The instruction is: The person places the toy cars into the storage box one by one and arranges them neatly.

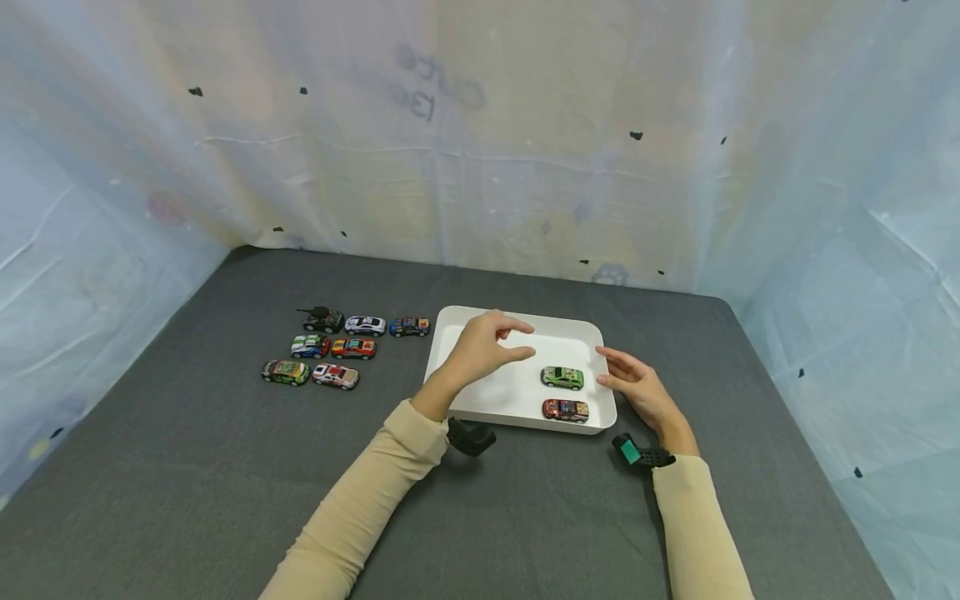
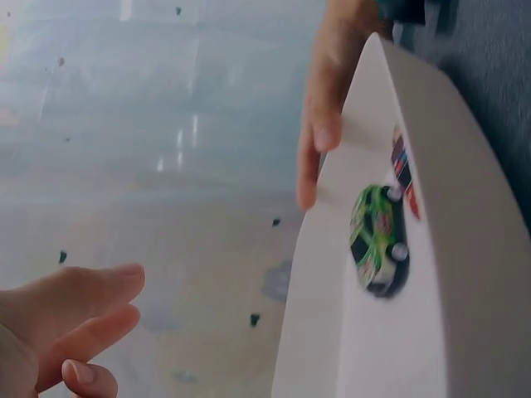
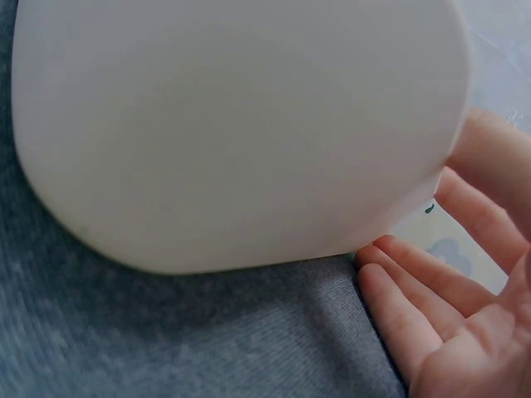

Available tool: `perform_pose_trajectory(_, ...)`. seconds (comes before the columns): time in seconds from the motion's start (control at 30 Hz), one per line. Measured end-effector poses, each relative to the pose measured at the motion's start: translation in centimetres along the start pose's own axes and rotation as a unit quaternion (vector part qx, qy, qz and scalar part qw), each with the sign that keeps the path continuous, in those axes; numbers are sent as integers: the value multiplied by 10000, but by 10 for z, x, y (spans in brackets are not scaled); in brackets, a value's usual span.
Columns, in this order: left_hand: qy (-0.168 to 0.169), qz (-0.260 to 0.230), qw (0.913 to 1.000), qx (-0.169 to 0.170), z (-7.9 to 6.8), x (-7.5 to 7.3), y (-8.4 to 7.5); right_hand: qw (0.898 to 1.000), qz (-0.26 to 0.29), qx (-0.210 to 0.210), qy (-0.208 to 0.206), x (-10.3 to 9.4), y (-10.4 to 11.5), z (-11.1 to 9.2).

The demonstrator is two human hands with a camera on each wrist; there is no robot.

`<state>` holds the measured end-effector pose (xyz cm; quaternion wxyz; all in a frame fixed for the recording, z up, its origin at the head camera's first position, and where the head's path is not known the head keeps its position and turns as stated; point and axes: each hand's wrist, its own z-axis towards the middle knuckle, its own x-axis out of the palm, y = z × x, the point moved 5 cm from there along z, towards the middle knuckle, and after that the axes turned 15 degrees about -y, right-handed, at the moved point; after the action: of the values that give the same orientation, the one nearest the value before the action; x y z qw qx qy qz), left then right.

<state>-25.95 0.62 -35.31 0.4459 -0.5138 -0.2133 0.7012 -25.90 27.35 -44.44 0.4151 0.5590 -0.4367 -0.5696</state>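
Note:
A shallow white tray (image 1: 480, 400) lies on the grey cloth. In its right part sit a green toy car (image 1: 562, 377) and, nearer the front, a red patterned toy car (image 1: 566, 410). My left hand (image 1: 483, 343) hovers over the tray's left half, thumb and fingers apart with nothing between them. My right hand (image 1: 641, 387) grips the tray's right side. Its thumb reaches over the rim; in the right wrist view other fingers (image 3: 406, 303) rest low against the outer wall. That wall hides part of the red car in the left wrist view.
Left of the tray, several toy cars stand in loose rows, among them a white one (image 1: 365, 326), an orange-red one (image 1: 354, 348) and a dark one with a gun barrel (image 1: 322, 319). A pale curtain (image 1: 525, 208) hangs behind the cloth-covered table (image 1: 187, 458).

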Motion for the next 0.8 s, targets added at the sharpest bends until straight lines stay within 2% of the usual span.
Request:
perform_pose_trajectory(0.53, -232, -129, 9996, 130, 5, -52, 25, 10000, -5, -12, 0, 0, 0, 2)
perform_pose_trajectory(0.8, -312, -65, 9995, -61, 10, -77, 48, 10000, -43, 18, -25, -2, 1, -1)
